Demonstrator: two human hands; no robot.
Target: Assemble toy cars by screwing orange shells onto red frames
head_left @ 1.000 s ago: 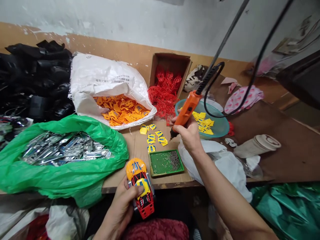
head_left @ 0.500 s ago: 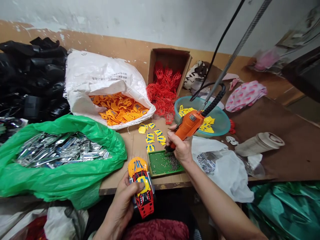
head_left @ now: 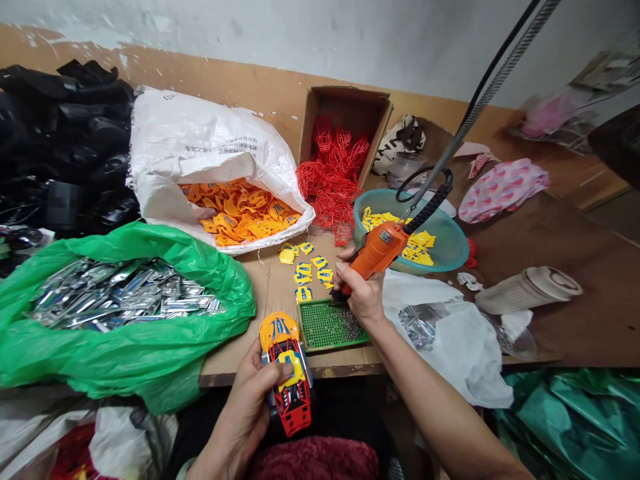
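My left hand (head_left: 253, 390) is closed round a toy car (head_left: 293, 407) with an orange hood and a red frame, its thumb pressing on the yellow panel in the middle. In my right hand (head_left: 364, 293) is an orange electric screwdriver (head_left: 379, 250), tilted so that its dark nose points down at the green tray (head_left: 320, 343). Small dark screws (head_left: 350, 325) lie in that tray. Whether the bit touches them I cannot tell. Just behind the tray several yellow panels (head_left: 303, 273) are scattered on the cardboard-covered table.
A green bag (head_left: 210, 360) of silvery parts stands at left, with a white sack (head_left: 200, 133) of orange pieces behind it. Red frames spill from a cardboard box (head_left: 345, 100). A teal bowl (head_left: 457, 250) holds yellow panels. The screwdriver hangs from a spring cable (head_left: 480, 107).
The view has shifted slightly, so the table's contents sit a little differently in the picture. Both hands keep their holds, the screwdriver still over the tray.
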